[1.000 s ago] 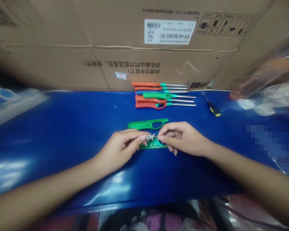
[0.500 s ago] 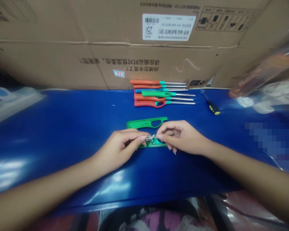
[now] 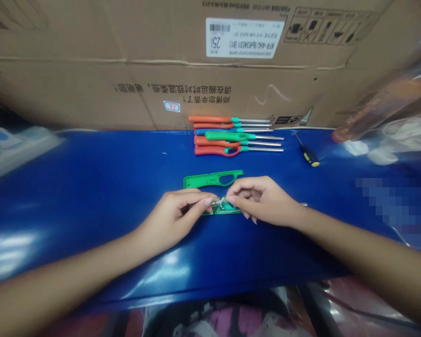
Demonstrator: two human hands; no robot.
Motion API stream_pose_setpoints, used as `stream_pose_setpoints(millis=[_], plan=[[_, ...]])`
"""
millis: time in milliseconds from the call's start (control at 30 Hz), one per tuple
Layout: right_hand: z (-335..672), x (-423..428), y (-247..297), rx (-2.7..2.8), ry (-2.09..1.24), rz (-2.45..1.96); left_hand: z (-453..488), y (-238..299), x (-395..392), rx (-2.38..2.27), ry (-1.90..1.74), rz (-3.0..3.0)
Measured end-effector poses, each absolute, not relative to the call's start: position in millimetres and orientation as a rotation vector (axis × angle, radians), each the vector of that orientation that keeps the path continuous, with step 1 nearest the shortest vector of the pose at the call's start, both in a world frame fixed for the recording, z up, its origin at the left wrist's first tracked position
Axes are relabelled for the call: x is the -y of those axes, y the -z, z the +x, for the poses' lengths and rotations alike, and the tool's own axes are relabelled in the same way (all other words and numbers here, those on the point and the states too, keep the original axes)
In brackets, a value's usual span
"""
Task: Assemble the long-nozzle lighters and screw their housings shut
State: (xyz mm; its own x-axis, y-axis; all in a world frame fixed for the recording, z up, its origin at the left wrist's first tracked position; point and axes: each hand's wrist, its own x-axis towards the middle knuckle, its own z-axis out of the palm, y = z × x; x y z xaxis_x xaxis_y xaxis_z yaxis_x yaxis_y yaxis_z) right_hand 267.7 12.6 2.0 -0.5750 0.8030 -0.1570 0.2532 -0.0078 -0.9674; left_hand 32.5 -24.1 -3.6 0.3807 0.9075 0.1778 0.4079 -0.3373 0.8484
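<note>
My left hand (image 3: 177, 217) and my right hand (image 3: 261, 199) meet at the middle of the blue table (image 3: 91, 187). Both are pinched on a small shiny metal part (image 3: 218, 201) held between their fingertips. Under them lies a green plastic shell half (image 3: 224, 209), mostly covered by my fingers. A second green shell half (image 3: 214, 179), with a trigger-shaped opening, lies flat just behind my hands.
Several assembled orange, green and blue long-nosed lighters (image 3: 231, 135) lie in a row at the back. A small black-and-yellow screwdriver (image 3: 308, 156) lies to their right. Large cardboard boxes (image 3: 161, 70) wall off the back. Blurred plastic bags (image 3: 389, 126) sit right, packaging (image 3: 14, 145) left.
My hands hold the same pinch on the metal part. The view has shifted slightly, so everything sits a little higher in the picture.
</note>
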Motion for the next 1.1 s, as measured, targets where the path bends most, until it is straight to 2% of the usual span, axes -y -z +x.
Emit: stream_pose_setpoints(millis=[1100], plan=[[267.0,-12.4,-2.2,2.001,-1.425,-0.95,34.6,6.5,26.5,-1.132,-0.868,1.864]])
